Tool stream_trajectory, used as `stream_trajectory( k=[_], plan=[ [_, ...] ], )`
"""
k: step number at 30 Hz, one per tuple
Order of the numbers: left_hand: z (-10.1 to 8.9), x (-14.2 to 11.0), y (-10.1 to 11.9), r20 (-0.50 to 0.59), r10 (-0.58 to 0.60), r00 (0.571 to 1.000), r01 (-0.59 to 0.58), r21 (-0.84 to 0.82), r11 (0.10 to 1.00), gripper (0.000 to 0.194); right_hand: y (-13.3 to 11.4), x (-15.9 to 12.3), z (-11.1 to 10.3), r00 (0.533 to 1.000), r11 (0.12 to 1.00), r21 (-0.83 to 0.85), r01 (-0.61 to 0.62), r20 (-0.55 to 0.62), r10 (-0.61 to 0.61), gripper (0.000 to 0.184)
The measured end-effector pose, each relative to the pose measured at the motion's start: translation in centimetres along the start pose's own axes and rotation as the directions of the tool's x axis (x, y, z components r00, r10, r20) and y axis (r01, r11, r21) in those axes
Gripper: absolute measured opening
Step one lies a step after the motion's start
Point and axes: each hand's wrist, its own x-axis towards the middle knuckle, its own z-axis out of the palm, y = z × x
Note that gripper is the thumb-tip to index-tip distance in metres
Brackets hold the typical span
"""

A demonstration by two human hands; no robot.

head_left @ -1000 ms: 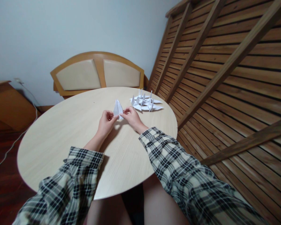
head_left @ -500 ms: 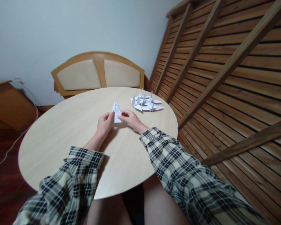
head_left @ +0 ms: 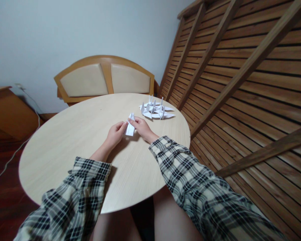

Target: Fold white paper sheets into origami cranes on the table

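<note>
A small piece of folded white paper, narrow at its far end, is held between my two hands just over the table. My left hand pinches its left edge, thumb on top. From the other side, my right hand grips it, the thumb lying across its upper part. The fingers beneath the paper are mostly hidden. Several folded white paper cranes stand close together on the table, beyond my right hand.
The round pale wooden table lies under my forearms. A padded headboard stands behind it against the wall. Slatted wooden panelling leans along the right side. A wooden cabinet and a white cable are at the left.
The folded paper has turned and shifted slightly right and nearer to me. My right thumb has moved up across its front, and my left hand has followed to the right.
</note>
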Motion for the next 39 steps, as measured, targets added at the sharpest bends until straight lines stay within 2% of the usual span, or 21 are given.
stream_trajectory(
  k=[4,8,14,25,30,34,36,39],
  plan=[
    [0.4,-0.4,0.6,0.101,-0.036,0.994,0.039,-0.030,0.999,0.028,0.1,0.2,-0.2,0.996,0.998,-0.049,0.024,-0.090,-0.029,0.040],
    [0.6,-0.7,0.9,0.198,-0.079,0.977,0.101,-0.101,0.990,0.023,-0.2,0.2,-0.5,0.989,0.998,-0.062,0.008,-0.145,-0.017,0.039],
    [0.3,-0.5,0.7,0.255,-0.087,0.963,0.116,-0.099,0.988,0.023,-0.4,0.4,-0.9,0.980,1.000,-0.006,0.000,-0.198,-0.001,0.031],
    [0.4,-0.8,1.1,0.307,-0.135,0.942,0.186,-0.145,0.972,0.024,-0.5,0.7,-1.1,0.951,0.989,0.126,-0.077,-0.288,0.110,0.029],
    [0.7,-0.8,0.1,0.292,-0.100,0.951,0.123,-0.065,0.990,0.028,0.2,1.1,-1.2,0.945,0.992,0.104,-0.070,-0.313,0.099,0.038],
    [0.5,-0.4,-0.7,0.169,-0.035,0.985,0.018,0.097,0.995,0.026,1.0,1.6,-1.5,0.938,0.992,0.106,-0.069,-0.332,0.101,0.050],
    [0.4,-0.2,-0.9,0.114,-0.028,0.993,0.018,0.082,0.996,0.026,1.0,1.8,-1.7,0.935,0.994,0.087,-0.070,-0.340,0.096,0.048],
    [0.2,0.1,-1.2,0.036,-0.066,0.997,0.067,-0.006,0.998,0.029,0.5,1.5,-1.8,0.945,0.999,-0.018,-0.039,-0.325,0.031,0.036]
  ],
)
